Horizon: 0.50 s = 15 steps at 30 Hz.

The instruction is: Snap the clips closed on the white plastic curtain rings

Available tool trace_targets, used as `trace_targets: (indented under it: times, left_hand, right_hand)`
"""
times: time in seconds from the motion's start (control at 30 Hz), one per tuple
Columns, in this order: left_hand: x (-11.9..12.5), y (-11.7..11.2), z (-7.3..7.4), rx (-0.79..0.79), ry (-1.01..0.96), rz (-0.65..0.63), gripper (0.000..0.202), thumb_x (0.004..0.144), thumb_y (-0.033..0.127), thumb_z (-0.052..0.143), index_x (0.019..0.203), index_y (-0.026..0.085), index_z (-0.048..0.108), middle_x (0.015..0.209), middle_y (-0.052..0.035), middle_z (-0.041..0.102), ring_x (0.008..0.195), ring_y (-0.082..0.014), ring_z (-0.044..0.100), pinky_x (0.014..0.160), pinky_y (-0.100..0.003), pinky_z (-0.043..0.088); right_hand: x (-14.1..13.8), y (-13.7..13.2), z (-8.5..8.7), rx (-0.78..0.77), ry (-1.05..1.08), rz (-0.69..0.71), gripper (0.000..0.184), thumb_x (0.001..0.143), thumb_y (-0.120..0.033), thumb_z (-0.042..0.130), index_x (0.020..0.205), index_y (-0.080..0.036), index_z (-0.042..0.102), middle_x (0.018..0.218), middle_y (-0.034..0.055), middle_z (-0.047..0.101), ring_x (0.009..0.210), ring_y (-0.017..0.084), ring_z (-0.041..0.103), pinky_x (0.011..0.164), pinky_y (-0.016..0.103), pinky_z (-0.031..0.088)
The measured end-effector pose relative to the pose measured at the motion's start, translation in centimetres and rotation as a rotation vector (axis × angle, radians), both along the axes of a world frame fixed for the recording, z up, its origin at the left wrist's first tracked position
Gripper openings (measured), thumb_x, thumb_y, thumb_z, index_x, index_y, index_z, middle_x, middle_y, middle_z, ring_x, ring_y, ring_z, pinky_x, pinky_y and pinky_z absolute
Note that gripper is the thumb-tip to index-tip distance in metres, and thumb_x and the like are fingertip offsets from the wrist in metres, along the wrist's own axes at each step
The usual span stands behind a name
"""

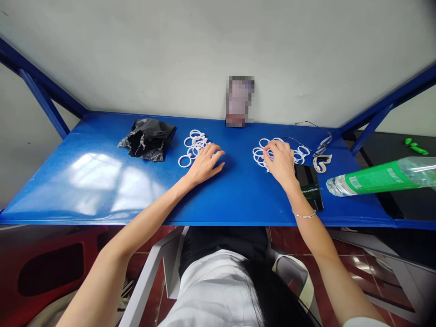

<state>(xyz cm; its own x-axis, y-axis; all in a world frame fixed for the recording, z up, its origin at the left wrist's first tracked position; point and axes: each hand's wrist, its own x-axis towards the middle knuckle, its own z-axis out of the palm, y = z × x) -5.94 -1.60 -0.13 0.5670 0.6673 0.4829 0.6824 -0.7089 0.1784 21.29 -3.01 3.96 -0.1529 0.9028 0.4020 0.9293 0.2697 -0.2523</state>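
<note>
Two clusters of white plastic rings lie on the blue table (231,190). My left hand (207,163) rests at the right edge of the left rings (185,161), fingers stretched out and apart, with no ring visibly held. Over the right rings (258,155) my right hand (282,161) is bent down, thumb and fingers closed on a white ring among the others. Part of this cluster is hidden under the hand. More of its rings show to the right of the fingers.
A crumpled black plastic bag (150,138) lies to the left. A blurred-out phone-like object (239,101) leans on the wall. On the right are eyeglasses (323,143), a cream-coloured curved piece (321,164), a dark phone (311,186) and a green-labelled bottle (381,178).
</note>
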Motion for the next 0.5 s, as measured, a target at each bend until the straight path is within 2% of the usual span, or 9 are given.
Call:
trace_targets:
  times: [0.1,0.27,0.4,0.5]
  left_hand:
    - [0.4,-0.4,-0.1,0.025,0.002,-0.091,0.034,0.095,0.027,0.047,0.127,0.016,0.052,0.117,-0.0136,0.058,0.112,-0.0262,0.053,0.095,-0.040,0.046]
    - [0.9,-1.2,0.1,0.078,-0.012,-0.190,0.041,0.097,0.032,0.046,0.137,0.022,0.047,0.116,-0.0112,0.061,0.109,-0.0238,0.055,0.092,-0.038,0.048]
    - [1.3,-1.7,0.3,0.122,-0.021,-0.255,0.036,0.096,0.034,0.049,0.129,0.021,0.053,0.110,-0.0098,0.063,0.103,-0.0219,0.057,0.086,-0.036,0.049]
    - [1.5,-1.8,0.2,0.171,-0.043,-0.282,0.027,0.095,0.035,0.052,0.113,0.018,0.061,0.105,-0.0096,0.065,0.097,-0.0211,0.058,0.081,-0.034,0.049]
  right_hand:
    - [-0.5,-0.1,0.2,-0.014,0.182,0.111,0.017,0.093,-0.029,0.046,0.088,-0.021,0.060,0.098,0.0099,0.067,0.095,0.027,0.061,0.078,0.039,0.049]
    - [-2.6,-0.8,-0.4,-0.197,0.442,0.234,0.017,0.091,-0.035,0.052,0.089,-0.021,0.062,0.076,0.0031,0.067,0.067,0.017,0.062,0.061,0.028,0.048]
    - [-4.2,-1.4,-1.9,-0.245,0.492,0.296,0.015,0.090,-0.033,0.055,0.089,-0.020,0.062,0.066,-0.0009,0.062,0.056,0.012,0.057,0.056,0.025,0.045]
    - [-4.9,-1.6,-2.7,-0.262,0.540,0.320,0.015,0.090,-0.033,0.055,0.089,-0.020,0.063,0.065,-0.0017,0.062,0.055,0.011,0.055,0.055,0.024,0.044]
